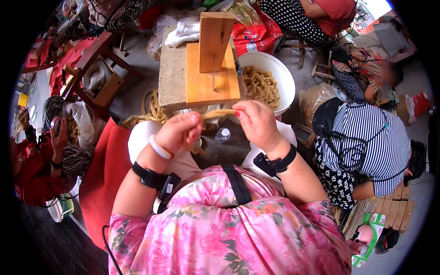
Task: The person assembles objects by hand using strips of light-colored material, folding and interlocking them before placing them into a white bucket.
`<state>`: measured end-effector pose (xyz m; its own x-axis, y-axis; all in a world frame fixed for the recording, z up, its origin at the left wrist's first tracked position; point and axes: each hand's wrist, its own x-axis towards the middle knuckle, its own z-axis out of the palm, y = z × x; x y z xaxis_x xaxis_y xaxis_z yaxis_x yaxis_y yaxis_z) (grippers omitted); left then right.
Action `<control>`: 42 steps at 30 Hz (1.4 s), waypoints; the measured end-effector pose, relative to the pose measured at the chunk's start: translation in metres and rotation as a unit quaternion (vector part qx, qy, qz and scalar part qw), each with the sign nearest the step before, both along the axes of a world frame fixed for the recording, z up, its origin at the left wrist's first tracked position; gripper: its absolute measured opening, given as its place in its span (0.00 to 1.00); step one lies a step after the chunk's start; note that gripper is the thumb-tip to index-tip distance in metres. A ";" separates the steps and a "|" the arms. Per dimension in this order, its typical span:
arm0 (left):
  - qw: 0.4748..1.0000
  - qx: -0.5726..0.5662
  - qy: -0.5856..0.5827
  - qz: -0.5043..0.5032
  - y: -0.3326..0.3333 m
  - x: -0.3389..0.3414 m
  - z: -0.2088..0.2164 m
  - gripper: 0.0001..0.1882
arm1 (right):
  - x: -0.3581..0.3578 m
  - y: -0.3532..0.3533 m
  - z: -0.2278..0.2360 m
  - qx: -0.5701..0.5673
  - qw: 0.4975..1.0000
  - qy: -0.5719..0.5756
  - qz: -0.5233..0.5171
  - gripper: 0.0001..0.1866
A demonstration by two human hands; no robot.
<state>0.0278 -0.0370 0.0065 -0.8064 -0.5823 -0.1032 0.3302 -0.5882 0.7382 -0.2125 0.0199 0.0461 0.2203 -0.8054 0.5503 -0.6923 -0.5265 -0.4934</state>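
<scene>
A flat tan strand of fibre [217, 113] is stretched between my two hands, just in front of a wooden stand. My left hand [182, 130] pinches its left end between thumb and fingers. At the other end my right hand [257, 123] grips it with the fingers closed. The stand has a flat base board [198, 89], a thin upright metal pin [213, 82] and a tall wooden block [214, 39]. Left of it hangs a loose bundle of similar fibre [153, 109]. On the right, a white bucket [288, 80] holds many knotted or twisted tan pieces [260, 89].
The stand rests on a worn grey bench [172, 75] with a white cloth [183, 34] on it. A clear bottle [223, 135] stands between my knees. Co-workers sit around, one in a striped shirt [371, 133] at right. A red cloth [103, 178] drapes at my left.
</scene>
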 end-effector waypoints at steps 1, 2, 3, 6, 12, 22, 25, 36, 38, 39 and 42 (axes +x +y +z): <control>0.995 0.042 0.085 0.021 0.000 0.001 -0.001 0.10 | 0.004 0.005 0.000 0.017 1.000 0.002 0.008 0.09; 0.984 0.109 0.137 0.044 0.001 0.000 0.001 0.13 | 0.014 0.010 0.002 0.048 0.994 -0.037 0.088 0.10; 0.989 0.072 0.111 0.063 0.005 -0.004 0.004 0.14 | 0.022 0.014 0.004 0.079 0.980 -0.075 0.167 0.12; 0.991 -0.073 -0.001 0.111 0.020 -0.018 0.006 0.19 | 0.024 0.022 0.003 0.274 0.916 -0.172 0.238 0.13; 0.944 -0.243 -0.153 0.164 0.022 -0.021 -0.007 0.15 | 0.025 0.022 0.007 0.301 0.915 -0.152 0.221 0.12; 0.955 -0.230 -0.161 -0.099 0.021 -0.023 -0.017 0.12 | 0.020 0.019 -0.013 0.130 0.987 -0.022 0.095 0.04; 0.980 -0.142 -0.116 -0.077 0.019 -0.029 -0.012 0.10 | 0.015 0.013 -0.045 0.314 0.887 -0.319 0.118 0.04; 0.690 -0.661 -0.232 0.182 0.032 -0.033 -0.012 0.16 | 0.002 0.005 -0.029 0.518 0.759 -0.375 0.121 0.05; 0.670 -0.663 -0.268 0.200 0.029 -0.034 -0.016 0.13 | 0.008 0.009 -0.030 0.451 0.830 -0.304 0.127 0.08; 0.683 -0.646 -0.276 0.202 0.030 -0.034 -0.016 0.13 | 0.012 0.011 -0.031 0.415 0.860 -0.268 0.132 0.10; 0.706 -0.608 -0.297 0.210 0.029 -0.037 -0.017 0.09 | 0.022 0.012 -0.036 0.254 0.962 -0.087 0.056 0.15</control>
<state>-0.0089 -0.0080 -0.0100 -0.5617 -0.7061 0.4312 -0.2920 0.6568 0.6952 -0.1906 0.0323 0.0103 0.2621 -0.9564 0.1289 -0.5285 -0.2540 -0.8101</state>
